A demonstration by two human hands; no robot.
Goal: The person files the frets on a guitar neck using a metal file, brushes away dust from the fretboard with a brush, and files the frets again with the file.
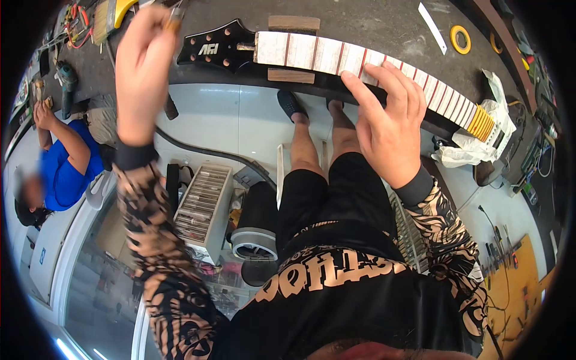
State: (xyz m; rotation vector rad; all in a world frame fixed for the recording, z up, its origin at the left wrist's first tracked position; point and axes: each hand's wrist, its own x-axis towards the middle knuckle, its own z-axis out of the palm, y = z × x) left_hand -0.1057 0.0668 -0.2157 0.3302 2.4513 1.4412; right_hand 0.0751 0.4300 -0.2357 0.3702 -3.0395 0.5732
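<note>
A guitar neck lies along the bench edge, its black headstock [209, 50] with pale lettering at the left. Pale masking tape [324, 55] covers the fretboard between the frets, with yellow tape [482, 123] near the body end. My right hand [393, 120] rests on the taped fretboard, fingers apart, fingertips touching it mid-neck. Raised beside the headstock, my left hand [143, 72] is closed around a small tool with a wooden handle [174, 24]. Its thin metal end is partly out of view, and motion blurs the hand.
Wooden blocks [294, 24] flank the neck. A yellow tape roll [460, 39] and a white strip [432, 28] lie on the bench [372, 15]. A brush [105, 21] and green power tool [66, 78] are at left. Another person in blue [72, 162] works there. A black hose [210, 151] hangs below.
</note>
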